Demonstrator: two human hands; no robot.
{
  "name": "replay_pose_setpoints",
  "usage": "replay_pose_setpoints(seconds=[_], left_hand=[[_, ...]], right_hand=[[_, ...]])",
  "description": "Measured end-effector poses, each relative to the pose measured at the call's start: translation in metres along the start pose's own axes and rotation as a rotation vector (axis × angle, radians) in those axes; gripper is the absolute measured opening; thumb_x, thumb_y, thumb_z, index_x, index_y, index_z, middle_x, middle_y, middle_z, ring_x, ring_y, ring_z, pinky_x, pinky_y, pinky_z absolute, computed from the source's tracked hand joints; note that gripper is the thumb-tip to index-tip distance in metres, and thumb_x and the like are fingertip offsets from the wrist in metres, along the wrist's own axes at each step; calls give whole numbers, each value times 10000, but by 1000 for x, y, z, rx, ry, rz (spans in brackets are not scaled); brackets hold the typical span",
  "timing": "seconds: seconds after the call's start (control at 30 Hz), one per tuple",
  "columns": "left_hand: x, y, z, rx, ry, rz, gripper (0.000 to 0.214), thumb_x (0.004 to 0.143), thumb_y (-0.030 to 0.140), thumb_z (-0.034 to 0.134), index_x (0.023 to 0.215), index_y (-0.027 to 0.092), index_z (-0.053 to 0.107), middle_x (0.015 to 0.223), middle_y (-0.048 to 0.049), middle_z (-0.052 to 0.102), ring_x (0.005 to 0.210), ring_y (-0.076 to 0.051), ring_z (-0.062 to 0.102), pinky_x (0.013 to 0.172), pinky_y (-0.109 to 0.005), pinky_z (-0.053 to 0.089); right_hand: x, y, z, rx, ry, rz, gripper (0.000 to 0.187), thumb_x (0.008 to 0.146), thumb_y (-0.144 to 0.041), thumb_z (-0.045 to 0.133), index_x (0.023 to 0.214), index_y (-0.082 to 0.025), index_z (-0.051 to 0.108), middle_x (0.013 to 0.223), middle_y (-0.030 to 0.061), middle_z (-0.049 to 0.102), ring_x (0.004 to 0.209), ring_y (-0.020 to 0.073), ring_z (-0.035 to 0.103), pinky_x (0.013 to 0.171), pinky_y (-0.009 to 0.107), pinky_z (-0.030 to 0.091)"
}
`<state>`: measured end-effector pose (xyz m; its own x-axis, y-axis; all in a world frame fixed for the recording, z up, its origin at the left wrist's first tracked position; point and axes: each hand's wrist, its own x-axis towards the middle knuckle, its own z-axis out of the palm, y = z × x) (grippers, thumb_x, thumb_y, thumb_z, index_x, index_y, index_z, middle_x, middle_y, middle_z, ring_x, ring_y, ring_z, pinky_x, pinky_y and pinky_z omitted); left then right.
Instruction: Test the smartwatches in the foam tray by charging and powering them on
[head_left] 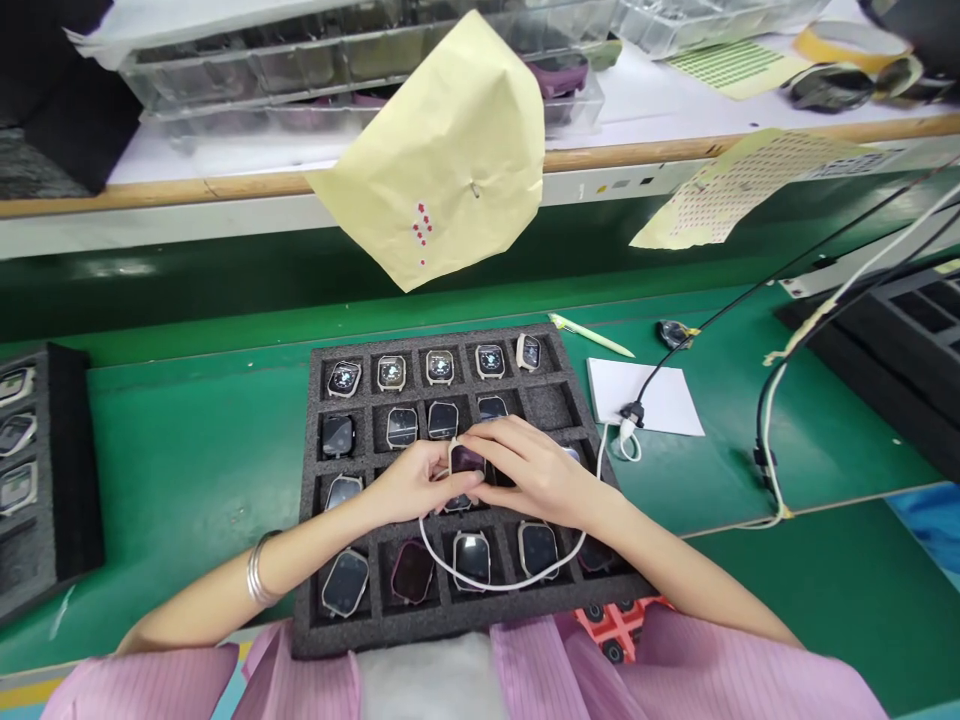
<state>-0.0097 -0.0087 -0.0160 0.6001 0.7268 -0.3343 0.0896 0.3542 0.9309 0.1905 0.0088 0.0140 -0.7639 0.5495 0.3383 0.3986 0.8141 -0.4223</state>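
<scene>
A smartwatch body (466, 459) with a dark screen is between my hands, above the middle of a grey foam tray (315, 625). My left hand (409, 484) pinches its left side with thumb and fingers. My right hand (536, 470) closes over its right side, fingers on the top edge. A white cable (499, 586) loops below and runs up to my left hand; its end is hidden there. Several other watch bodies sit in the tray's compartments, such as a dark purple one (412, 572). Those in the back row, like this lit watch (440, 367), show bright screens.
A second foam tray (71, 480) stands left. On the right lie white paper (679, 402), a light green pen (592, 335) and hanging cables (765, 420). Yellow sheets (480, 130) hang from the shelf edge (247, 187), with clear plastic trays (300, 75) above.
</scene>
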Motion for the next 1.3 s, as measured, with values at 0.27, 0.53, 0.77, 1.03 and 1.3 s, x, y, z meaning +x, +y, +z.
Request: replay_pose_setpoints(seconds=[0.27, 0.53, 0.77, 1.03, 1.3], left_hand=[[-3, 6, 0, -86, -10, -39, 438, 793, 549, 635, 696, 125, 585, 515, -5, 627, 294, -38, 409, 298, -155, 290], [-1, 4, -1, -55, -27, -67, 408, 777, 523, 667, 676, 137, 586, 404, 54, 526, 298, -53, 419, 324, -155, 313], [-1, 10, -1, -74, -39, -73, 459, 782, 571, 637, 681, 124, 610, 413, 40, 531, 294, -55, 396, 324, -175, 280], [-1, 6, 1, -51, -1, -73, 388, 789, 510, 660, 712, 141, 570, 424, 77, 498, 294, -36, 354, 313, -158, 243], [-1, 4, 8, -94, 95, -33, 356, 664, 435, 795, 715, 126, 626, 649, 23, 601, 551, -101, 573, 539, -245, 551]], right_hand=[[0, 6, 12, 222, 82, 72, 363, 889, -349, 657, 1168, -138, 564, 1059, 135, 657, 958, 242, 635, 801, 384, 554], [-3, 8, 9, 59, 111, -29, 346, 903, -349, 635, 1143, -102, 594, 1032, 158, 682, 911, 253, 644, 787, 407, 536], [-2, 7, 7, 98, 75, 44, 384, 896, -398, 647, 1160, -122, 598, 1048, 144, 683, 934, 246, 650, 804, 399, 528], [-5, 5, 5, 104, 43, 66, 383, 899, -382, 638, 1163, -111, 584, 1058, 152, 674, 959, 258, 636, 828, 420, 516], [-8, 3, 6, 93, 50, 8, 309, 893, -257, 609, 1151, -89, 581, 1065, 160, 656, 963, 253, 616, 831, 409, 511]])
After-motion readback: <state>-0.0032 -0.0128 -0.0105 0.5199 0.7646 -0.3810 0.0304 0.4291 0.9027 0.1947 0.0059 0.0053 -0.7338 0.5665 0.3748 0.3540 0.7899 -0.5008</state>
